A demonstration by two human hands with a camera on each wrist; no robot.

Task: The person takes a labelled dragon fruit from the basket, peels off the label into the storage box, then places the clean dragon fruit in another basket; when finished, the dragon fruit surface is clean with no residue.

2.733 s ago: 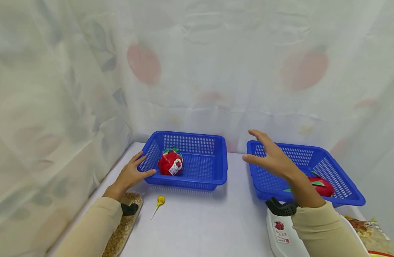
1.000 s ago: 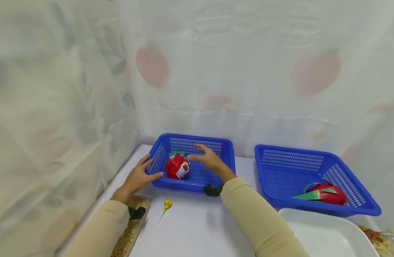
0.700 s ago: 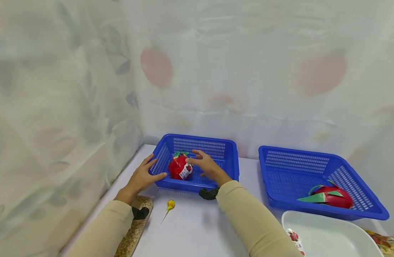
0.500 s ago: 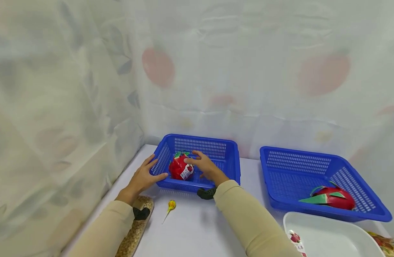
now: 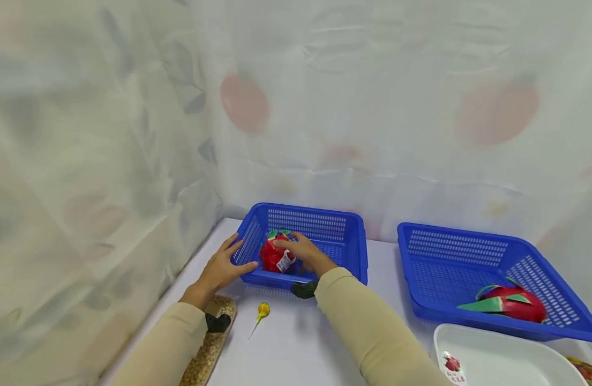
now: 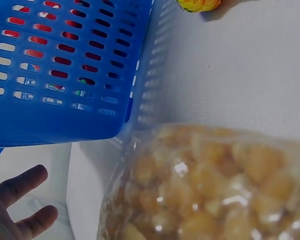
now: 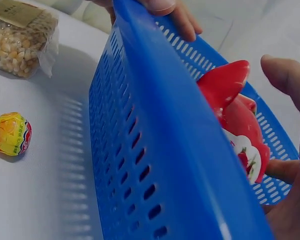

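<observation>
My left hand [image 5: 220, 271] is at the near left corner of the left blue basket [image 5: 307, 217], fingers spread along its side and thumb at the front rim. In the left wrist view, two of its fingers [image 6: 27, 185] extend apart beside the basket. A red dragon fruit [image 5: 271, 257] with green leaf tips and a white label sits inside. My right hand [image 5: 307, 252] reaches over the front rim, its fingers at the fruit's top and right side. In the right wrist view, the fruit [image 7: 245, 117] shows beyond the rim, with one upper digit standing off from it.
A yellow-wrapped lollipop [image 5: 263, 310] lies before the left basket. A bag of yellowish kernels [image 5: 206, 351] is under the left forearm. At right, another blue basket [image 5: 455, 244] holds a second dragon fruit [image 5: 522, 305]; a white tray [image 5: 512, 340] stands before it.
My right hand has moved left from above the right basket into the left one, closing in on the dragon fruit. The left hand stays at its corner. The head view has shifted slightly.
</observation>
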